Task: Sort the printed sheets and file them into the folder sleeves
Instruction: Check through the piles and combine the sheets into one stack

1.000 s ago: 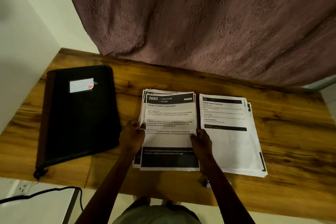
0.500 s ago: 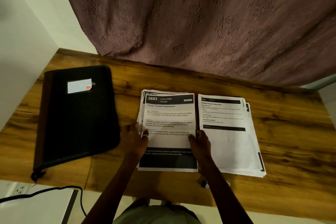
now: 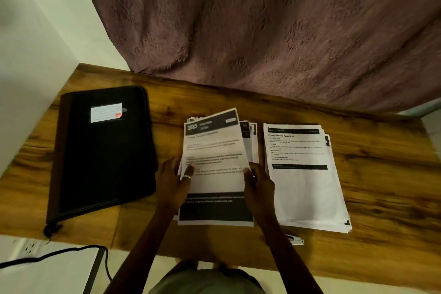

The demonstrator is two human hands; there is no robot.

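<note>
left hand [image 3: 174, 180] and right hand [image 3: 259, 182] each pinch a side edge of the skewed top sheet [image 3: 214, 150] right of the folder [image 3: 102, 155]; friction could drag lower sheets [image 3: 251, 143] askew

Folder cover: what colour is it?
Black folder with a brown spine and a white lined label; head view shows it best.

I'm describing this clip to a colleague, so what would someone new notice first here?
First, the left hand and right hand pinching the side edges of the top sheet, skewed over the middle stack at the centre of the table. A second printed stack lies just right of it, and a closed black folder lies at the table's left.
</note>
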